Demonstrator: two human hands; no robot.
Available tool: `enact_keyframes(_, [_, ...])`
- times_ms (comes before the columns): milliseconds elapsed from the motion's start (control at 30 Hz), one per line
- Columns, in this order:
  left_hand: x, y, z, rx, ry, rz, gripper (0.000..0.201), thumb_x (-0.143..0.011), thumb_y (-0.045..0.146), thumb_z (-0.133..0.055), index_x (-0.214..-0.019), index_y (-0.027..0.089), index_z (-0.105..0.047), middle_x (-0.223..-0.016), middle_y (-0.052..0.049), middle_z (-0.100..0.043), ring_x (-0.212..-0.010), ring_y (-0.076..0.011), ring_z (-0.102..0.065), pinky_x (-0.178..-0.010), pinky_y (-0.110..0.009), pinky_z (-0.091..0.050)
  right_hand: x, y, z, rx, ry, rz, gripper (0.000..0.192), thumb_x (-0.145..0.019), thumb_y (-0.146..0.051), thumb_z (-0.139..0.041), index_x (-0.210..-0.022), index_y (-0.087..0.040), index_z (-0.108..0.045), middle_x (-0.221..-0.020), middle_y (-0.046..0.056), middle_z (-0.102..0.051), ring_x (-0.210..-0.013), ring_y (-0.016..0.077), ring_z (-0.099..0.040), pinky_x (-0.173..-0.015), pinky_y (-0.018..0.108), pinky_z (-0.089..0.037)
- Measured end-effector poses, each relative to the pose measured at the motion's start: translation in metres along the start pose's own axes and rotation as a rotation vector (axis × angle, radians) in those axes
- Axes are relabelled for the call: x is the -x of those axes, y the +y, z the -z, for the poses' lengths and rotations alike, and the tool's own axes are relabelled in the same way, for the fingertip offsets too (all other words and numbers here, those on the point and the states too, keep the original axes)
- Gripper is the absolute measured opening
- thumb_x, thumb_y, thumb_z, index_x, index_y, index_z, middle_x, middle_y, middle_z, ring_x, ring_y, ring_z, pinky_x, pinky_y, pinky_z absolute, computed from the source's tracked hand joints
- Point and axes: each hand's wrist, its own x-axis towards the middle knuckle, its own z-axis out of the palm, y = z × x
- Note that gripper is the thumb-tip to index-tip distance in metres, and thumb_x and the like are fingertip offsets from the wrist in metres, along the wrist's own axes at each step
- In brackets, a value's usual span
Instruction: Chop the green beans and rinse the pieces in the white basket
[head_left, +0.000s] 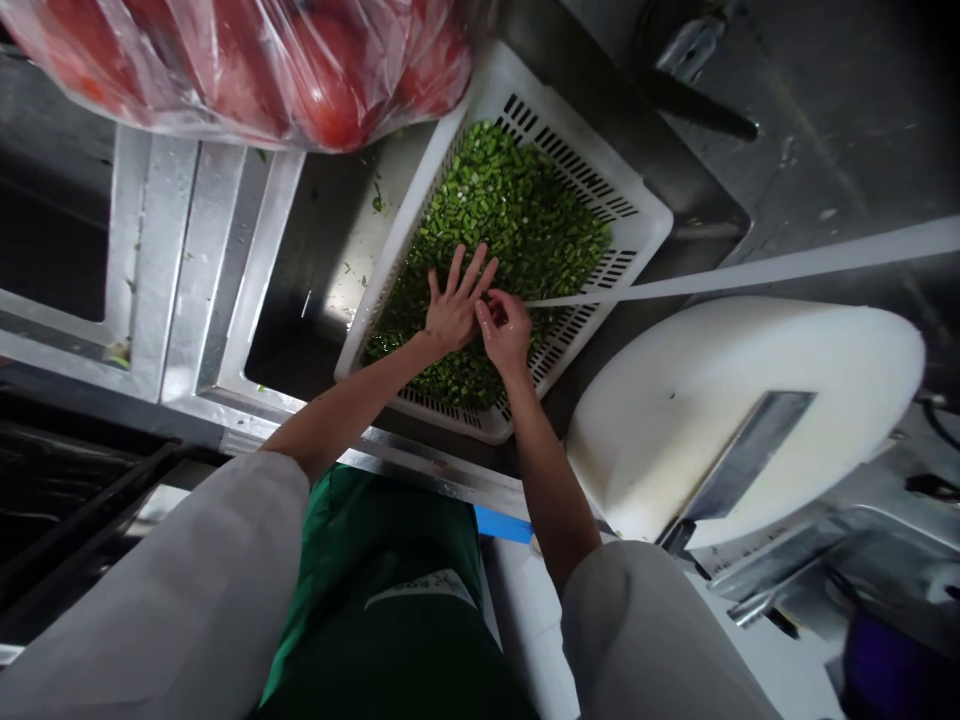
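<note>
A white slotted plastic basket [646, 212] holds a heap of wet, chopped green vegetable pieces [491, 185], their exact kind unclear. My left hand [452, 312] lies over the pieces, palm down with its fingers spread. Right beside it, my right hand [508, 332] is closed, thumb and fingertips drawn together near the left hand's fingers; whatever is in that pinch is hidden. A long pale band [720, 277] runs from the right edge and narrows towards my right hand; I cannot tell whether it is a hose or running water.
The basket sits in a metal sink [330, 230]. At upper left is a clear bag of tomatoes [330, 85]. To the right, a cleaver [750, 455] lies on a thick round white cutting board [675, 370]. A dark spout [705, 105] juts out at upper right.
</note>
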Motion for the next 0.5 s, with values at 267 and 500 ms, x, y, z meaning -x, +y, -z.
enact_keyframes(267, [0.002, -0.001, 0.000, 0.076, 0.055, -0.076, 0.086, -0.108, 0.054, -0.042, -0.182, 0.022, -0.012, -0.189, -0.012, -0.007, -0.175, -0.0378, 0.006, -0.135, -0.072, -0.011, -0.018, -0.011, 0.016, -0.195, -0.009, -0.036, 0.059, -0.103, -0.078, -0.051, -0.097, -0.024, -0.072, -0.088, 0.005, -0.073, -0.081, 0.0204, -0.070, -0.080, 0.035, -0.061])
enact_keyframes(500, [0.021, -0.008, 0.026, 0.153, 0.190, -0.084, 0.097, -0.103, 0.059, -0.055, -0.180, 0.026, -0.009, -0.190, -0.010, -0.002, -0.174, -0.0410, 0.002, -0.137, -0.065, -0.007, -0.010, -0.045, 0.055, -0.198, -0.323, 0.097, 0.042, -0.100, -0.063, -0.069, -0.100, -0.022, -0.077, -0.098, 0.006, -0.076, -0.086, 0.0204, -0.068, -0.082, 0.035, -0.060])
